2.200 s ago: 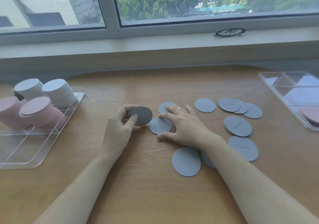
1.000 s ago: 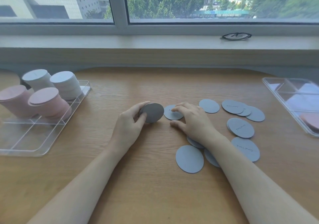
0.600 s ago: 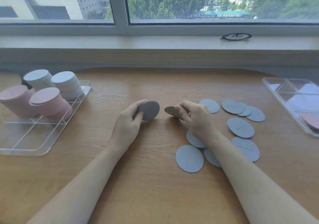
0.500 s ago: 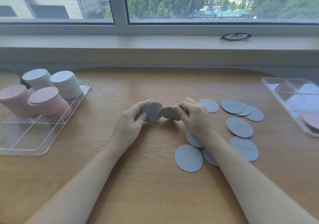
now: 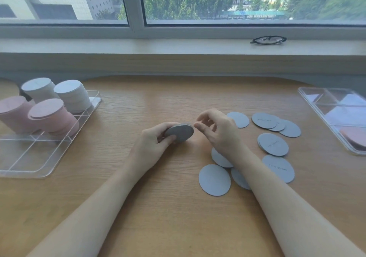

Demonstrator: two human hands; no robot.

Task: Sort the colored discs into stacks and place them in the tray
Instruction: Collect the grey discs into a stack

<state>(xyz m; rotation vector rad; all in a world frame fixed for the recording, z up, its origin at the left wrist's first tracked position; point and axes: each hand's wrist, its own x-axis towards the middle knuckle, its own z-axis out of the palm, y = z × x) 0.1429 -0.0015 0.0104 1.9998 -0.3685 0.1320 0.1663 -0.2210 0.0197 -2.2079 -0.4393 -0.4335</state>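
Desk [image 5: 178, 207] is carrying everything. Left tray [image 5: 47, 157] is holding two pink stacks [image 5: 49, 118] and two white stacks [image 5: 71, 96] in its far compartments. Right tray [image 5: 324, 102] is sitting at the desk's right edge. Loose grey discs [image 5: 273, 144] are lying scattered to the right of the hands, some overlapping. Left hand [image 5: 152, 146] is gripping a small grey stack [image 5: 181, 133] on edge at centre. Right hand [image 5: 219, 132] is hovering just beside it, fingers loosely curled, holding nothing.

My left hand [image 5: 152, 146] is curled in a grip; my right hand [image 5: 219, 132] hovers beside it, fingers loosely bent.
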